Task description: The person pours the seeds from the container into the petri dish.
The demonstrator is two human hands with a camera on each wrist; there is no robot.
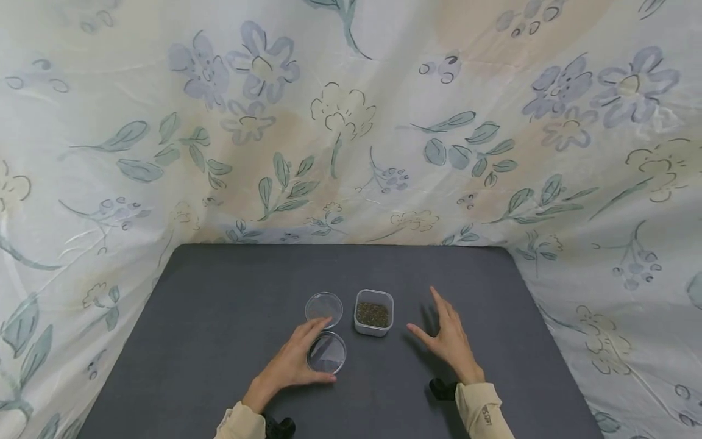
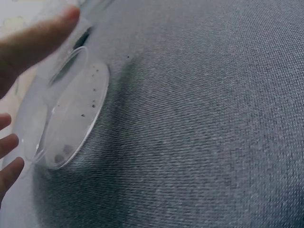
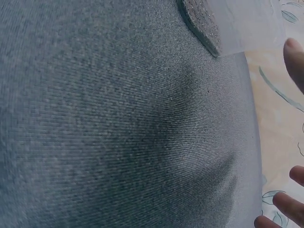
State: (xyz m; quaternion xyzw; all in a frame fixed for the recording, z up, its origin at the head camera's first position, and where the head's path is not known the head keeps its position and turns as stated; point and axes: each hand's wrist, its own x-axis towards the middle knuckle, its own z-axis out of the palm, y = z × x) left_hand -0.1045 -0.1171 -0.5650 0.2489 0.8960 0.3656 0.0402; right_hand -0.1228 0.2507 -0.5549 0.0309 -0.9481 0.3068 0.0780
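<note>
My left hand is beside a clear round shallow dish, thumb and fingers spread around its left side. In the left wrist view a gap shows between the thumb and the dish, which has a few dark specks in it. Just behind lies a second clear round piece, dish or lid. To their right stands a small square translucent tub, part filled with brown-green dry flakes. My right hand hovers right of the tub, fingers spread, holding nothing.
A dark grey cloth-covered table lies under everything. Behind and at both sides hangs a floral curtain, meeting the table's edges. Black wrist straps show at the sleeves.
</note>
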